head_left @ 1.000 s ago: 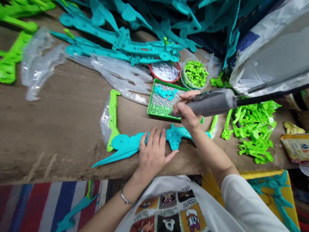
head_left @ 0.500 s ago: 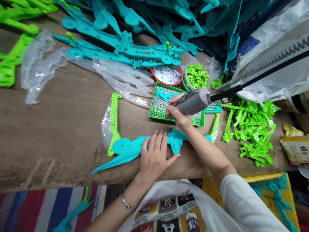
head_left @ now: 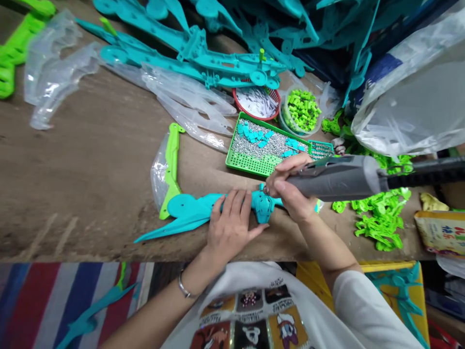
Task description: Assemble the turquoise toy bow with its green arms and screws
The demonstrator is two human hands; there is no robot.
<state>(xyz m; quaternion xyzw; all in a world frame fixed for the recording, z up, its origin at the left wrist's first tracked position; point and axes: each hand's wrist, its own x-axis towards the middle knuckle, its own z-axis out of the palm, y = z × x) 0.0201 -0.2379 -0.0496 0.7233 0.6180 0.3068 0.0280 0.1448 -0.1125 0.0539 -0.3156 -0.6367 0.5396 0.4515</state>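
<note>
A teal plastic toy bow body (head_left: 194, 206) with a dragon-like head (head_left: 264, 206) lies along the near part of the bench. My left hand (head_left: 230, 220) rests flat on it, fingers stretched across it and thumb beside the head. My right hand (head_left: 296, 196) is wrapped round a grey electric screwdriver (head_left: 334, 178), which lies nearly level. The tip of the driver and the fingertips are at the far edge of the teal head; whether a screw is there I cannot make out. A lime green arm (head_left: 171, 169) with a clear plastic piece joins the left end.
Beyond the hands stands a green basket (head_left: 250, 164) of screws and small teal parts. Behind it are a red basket (head_left: 238, 104) and a clear tub (head_left: 284, 121) of lime pieces. Lime parts (head_left: 381, 218) pile up at right. Teal frames (head_left: 232, 65) and clear plastic pieces (head_left: 181, 97) lie behind.
My right hand and the screwdriver have come from over the screw basket towards me, down to the teal head. The driver now lies more level. My left hand stays on the bow body.
</note>
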